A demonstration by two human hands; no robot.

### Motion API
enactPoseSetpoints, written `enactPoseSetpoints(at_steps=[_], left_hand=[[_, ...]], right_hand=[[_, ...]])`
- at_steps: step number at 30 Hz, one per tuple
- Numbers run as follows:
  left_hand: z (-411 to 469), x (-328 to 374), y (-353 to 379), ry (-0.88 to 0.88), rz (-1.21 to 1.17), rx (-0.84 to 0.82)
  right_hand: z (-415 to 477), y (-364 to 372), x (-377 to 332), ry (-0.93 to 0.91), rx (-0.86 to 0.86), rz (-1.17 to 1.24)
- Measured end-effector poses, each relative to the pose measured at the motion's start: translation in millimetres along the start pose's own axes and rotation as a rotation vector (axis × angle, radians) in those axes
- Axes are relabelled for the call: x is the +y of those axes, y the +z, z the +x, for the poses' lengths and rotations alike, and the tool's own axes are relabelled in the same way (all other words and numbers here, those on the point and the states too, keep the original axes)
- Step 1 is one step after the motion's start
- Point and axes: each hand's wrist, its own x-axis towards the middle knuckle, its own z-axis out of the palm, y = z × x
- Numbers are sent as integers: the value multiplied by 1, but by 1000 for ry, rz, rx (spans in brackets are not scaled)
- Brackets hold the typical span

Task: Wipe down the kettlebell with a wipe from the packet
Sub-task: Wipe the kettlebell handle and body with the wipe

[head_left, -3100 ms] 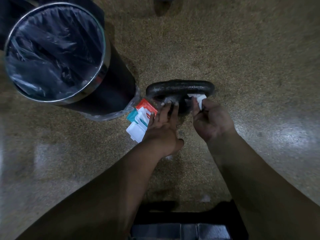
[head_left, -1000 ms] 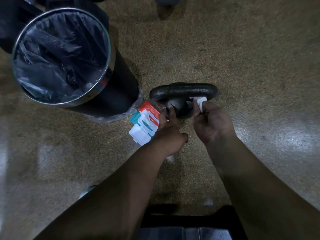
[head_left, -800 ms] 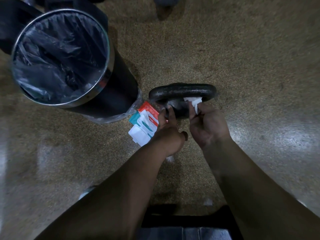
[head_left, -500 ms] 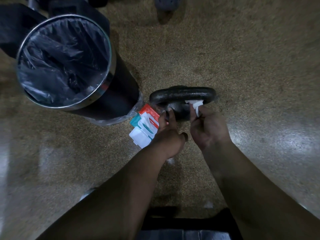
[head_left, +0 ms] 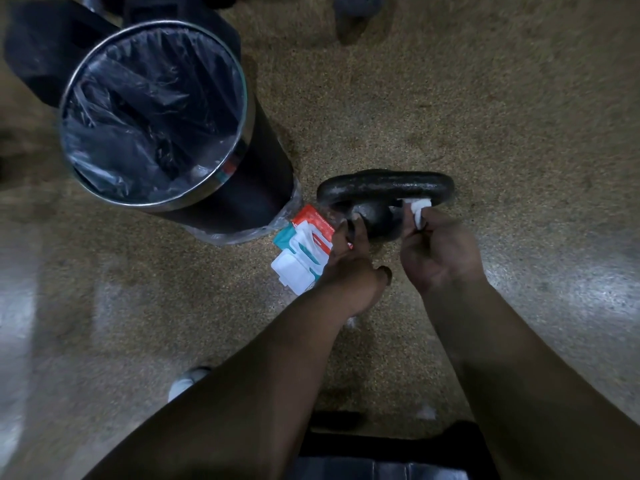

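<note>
A black kettlebell (head_left: 384,188) stands on the speckled floor, seen from above with its handle across the top. My right hand (head_left: 440,254) pinches a white wipe (head_left: 417,211) and presses it against the inner right part of the handle. My left hand (head_left: 349,268) rests its fingertips on the left side of the kettlebell's body. The wipe packet (head_left: 304,247), red, teal and white with its white lid flipped open, lies on the floor just left of my left hand.
A round black bin (head_left: 239,147) with a metal rim and a dark plastic liner stands at the upper left, close to the packet. Dark equipment (head_left: 41,53) sits behind it. A shoe tip (head_left: 185,381) shows at the lower left.
My right hand has slid the wipe a little back and forth along the handle's right inner side. My left hand stays on the kettlebell. The view has shifted slightly.
</note>
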Motion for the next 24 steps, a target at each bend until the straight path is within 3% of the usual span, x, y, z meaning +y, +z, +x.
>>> enactPoseSetpoints(at_steps=[15, 21, 24], left_hand=[[-1, 0, 2, -6, 82, -3], [-1, 1, -1, -24, 70, 6], [-2, 2, -2, -25, 87, 1]], right_hand=[[-2, -9, 15, 5, -84, -54], [7, 2, 9, -17, 9, 29], [1, -1, 17, -12, -55, -4]])
